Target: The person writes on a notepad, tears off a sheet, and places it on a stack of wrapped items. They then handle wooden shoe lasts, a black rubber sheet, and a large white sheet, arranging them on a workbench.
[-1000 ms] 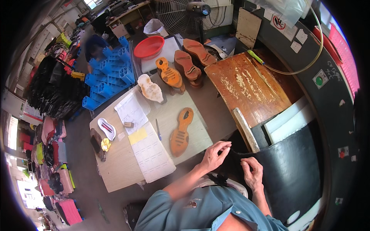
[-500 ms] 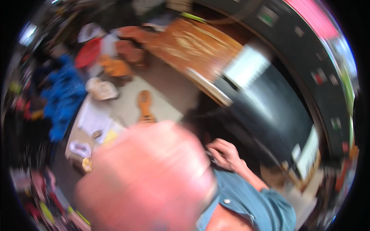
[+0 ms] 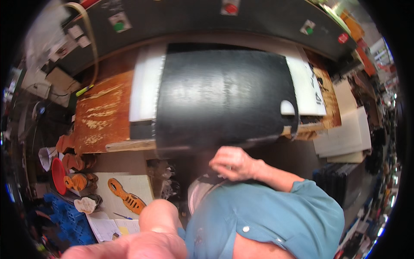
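My right hand (image 3: 233,163) is closed in front of the bench's near edge, just below the big black sheet (image 3: 224,93). Its fingers curl inward, and whether anything is in them I cannot make out. My left hand (image 3: 125,248) is large and close at the lower left, cut by the lower edge, its fingers hidden. Beyond it lies an orange sole-shaped piece (image 3: 126,196) with slots, on a pale board (image 3: 142,181). The black sheet drapes over a white slab (image 3: 145,84) and hangs past the front. A rounded notch marks its right edge.
A worn wooden bench (image 3: 101,112) carries the slab. Behind it runs a dark machine beam (image 3: 168,21) with green and red buttons. At left are a red bowl (image 3: 59,176), blue crates (image 3: 71,220), papers (image 3: 103,228) and a pen (image 3: 123,216). Pale sheets (image 3: 345,129) stand at right.
My view has swung right, so the black sheet and bench now fill the middle. My left hand, earlier large in the lower middle, is lower and further left. My right hand stays closed.
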A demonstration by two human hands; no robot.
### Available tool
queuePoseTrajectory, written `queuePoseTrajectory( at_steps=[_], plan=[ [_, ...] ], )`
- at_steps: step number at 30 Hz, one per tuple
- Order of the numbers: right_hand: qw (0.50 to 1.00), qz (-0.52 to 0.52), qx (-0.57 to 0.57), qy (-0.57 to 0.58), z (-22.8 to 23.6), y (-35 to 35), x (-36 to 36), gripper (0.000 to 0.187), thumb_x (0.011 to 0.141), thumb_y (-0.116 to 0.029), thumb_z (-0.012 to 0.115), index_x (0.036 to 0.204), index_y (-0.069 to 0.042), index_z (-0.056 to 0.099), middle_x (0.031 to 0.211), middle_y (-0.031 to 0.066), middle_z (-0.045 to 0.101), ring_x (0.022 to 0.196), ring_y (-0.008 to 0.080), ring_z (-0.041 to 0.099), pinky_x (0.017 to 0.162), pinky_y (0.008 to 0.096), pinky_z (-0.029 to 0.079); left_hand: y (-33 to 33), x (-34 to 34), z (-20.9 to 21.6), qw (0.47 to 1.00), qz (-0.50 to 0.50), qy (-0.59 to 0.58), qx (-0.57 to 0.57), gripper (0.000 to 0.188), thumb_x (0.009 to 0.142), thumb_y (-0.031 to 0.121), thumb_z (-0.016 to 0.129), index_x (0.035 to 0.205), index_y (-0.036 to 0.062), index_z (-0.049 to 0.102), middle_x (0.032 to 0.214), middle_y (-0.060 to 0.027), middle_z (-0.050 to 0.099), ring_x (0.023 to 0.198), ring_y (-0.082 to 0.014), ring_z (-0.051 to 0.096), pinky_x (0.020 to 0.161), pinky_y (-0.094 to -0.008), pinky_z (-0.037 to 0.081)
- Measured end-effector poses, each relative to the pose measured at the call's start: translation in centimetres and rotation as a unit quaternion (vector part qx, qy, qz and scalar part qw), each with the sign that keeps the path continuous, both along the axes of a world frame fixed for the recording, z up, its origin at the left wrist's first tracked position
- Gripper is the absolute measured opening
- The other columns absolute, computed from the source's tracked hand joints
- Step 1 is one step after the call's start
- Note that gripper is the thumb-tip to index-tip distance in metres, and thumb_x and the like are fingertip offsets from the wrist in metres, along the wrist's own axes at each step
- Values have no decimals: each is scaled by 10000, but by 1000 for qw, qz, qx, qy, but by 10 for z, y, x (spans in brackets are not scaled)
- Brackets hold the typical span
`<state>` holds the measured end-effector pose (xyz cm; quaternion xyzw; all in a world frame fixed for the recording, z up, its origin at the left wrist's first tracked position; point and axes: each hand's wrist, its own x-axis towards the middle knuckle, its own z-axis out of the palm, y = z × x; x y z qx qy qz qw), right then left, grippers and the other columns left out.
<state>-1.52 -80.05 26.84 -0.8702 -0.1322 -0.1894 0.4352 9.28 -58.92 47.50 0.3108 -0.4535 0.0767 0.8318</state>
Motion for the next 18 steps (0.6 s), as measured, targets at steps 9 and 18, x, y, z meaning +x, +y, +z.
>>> queuePoseTrajectory(
  at_steps=[9,18],
  plan=[
    [861,-457,-201,95,-39,-194,-42,533,870,-224,818,1307,33,653,1413,280,539,1332,481,495,1122,551,435,-91,67,-60,842,380,-120,363,478,1110,306,435,1299,-98,604,1340,-277,633,1275,-376,613,1152,-465,466],
    [896,-399,-190,54,-52,-243,-74,615,860,-311,841,1349,14,659,1459,285,528,1331,519,504,1156,586,407,-86,118,-293,583,508,-77,629,703,1022,396,727,1500,-76,519,1584,-323,449,1483,-470,409,1236,-539,350]
  ],
)
